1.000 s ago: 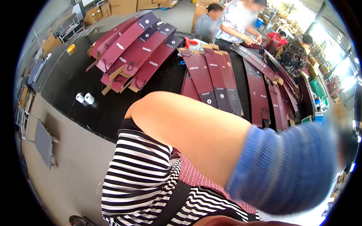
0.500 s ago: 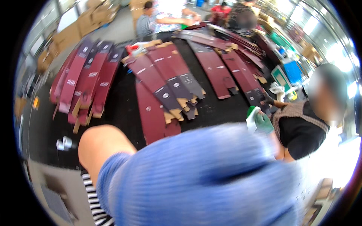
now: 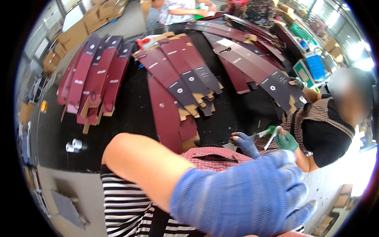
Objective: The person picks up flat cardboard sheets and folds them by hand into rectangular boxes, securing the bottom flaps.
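Observation:
My left hand [image 3: 241, 195], in a blue knitted glove, is close up in front, its bare forearm reaching in from the left. Its fingers stretch to the right, a little apart, and no held thing shows. Beyond it, my right hand [image 3: 247, 145], also blue-gloved with bare fingertips, is partly hidden; its fingers point left, over the table edge, with nothing visible in them. Behind the hands is pink checked cloth [image 3: 211, 155] with a dark zip. Nearest to my hands on the black table [image 3: 130, 122] lie flat maroon and dark grey cartons [image 3: 167, 106], overlapping in a fan.
Another carton stack [image 3: 92, 77] lies at the left, more cartons [image 3: 252, 65] at the right. White rolls [image 3: 75, 145] sit near the left front edge. A co-worker [image 3: 321, 132] at the right holds a white and green thing in a green glove. More people [image 3: 181, 12] stand opposite.
My left hand has drawn lower and to the right, and is less blurred. My right hand has come into sight. At the right, a carton now lies across the pile, by the co-worker's hand.

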`<state>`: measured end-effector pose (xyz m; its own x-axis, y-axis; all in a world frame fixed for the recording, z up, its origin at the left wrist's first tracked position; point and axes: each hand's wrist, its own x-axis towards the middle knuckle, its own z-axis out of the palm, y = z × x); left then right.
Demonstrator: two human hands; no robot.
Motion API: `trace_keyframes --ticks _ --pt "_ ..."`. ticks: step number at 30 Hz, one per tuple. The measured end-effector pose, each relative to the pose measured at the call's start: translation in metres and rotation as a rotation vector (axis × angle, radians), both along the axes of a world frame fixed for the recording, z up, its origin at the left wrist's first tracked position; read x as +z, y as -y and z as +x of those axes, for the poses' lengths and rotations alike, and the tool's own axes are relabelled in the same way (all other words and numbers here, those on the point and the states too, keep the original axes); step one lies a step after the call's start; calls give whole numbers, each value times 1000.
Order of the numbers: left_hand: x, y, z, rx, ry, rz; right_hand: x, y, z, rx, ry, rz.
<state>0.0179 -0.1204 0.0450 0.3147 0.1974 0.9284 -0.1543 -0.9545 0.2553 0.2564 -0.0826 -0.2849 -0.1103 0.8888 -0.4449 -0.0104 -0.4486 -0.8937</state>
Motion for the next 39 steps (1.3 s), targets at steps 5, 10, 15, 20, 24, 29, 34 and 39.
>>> trace_keyframes --ticks 5,10,15,20,24,29,34,39 --pt "-8 -1 13 -213 -17 -17 -14 8 8 -23 54 -45" --pt "-30 -19 -13 -550 -355 -40 -34 0 13 12 29 -34" --pt "-85 -95 -68 -305 -679 -418 -39 -11 16 -25 144 7" --pt "-223 -121 -140 537 -965 -852 -54 -45 16 -116 83 -60" --pt "-317 -104 -164 1068 -1278 -924 -66 -86 2 -272 135 -134" --pt "-362 -100 -179 1145 -772 -1341 -98 -138 10 -412 -77 -284" --pt "-381 -100 -191 1084 -483 -1446 -95 -160 -7 -414 -151 -355" --pt "-376 -108 -196 1111 -388 -1577 -96 -166 -7 -422 -233 -406"
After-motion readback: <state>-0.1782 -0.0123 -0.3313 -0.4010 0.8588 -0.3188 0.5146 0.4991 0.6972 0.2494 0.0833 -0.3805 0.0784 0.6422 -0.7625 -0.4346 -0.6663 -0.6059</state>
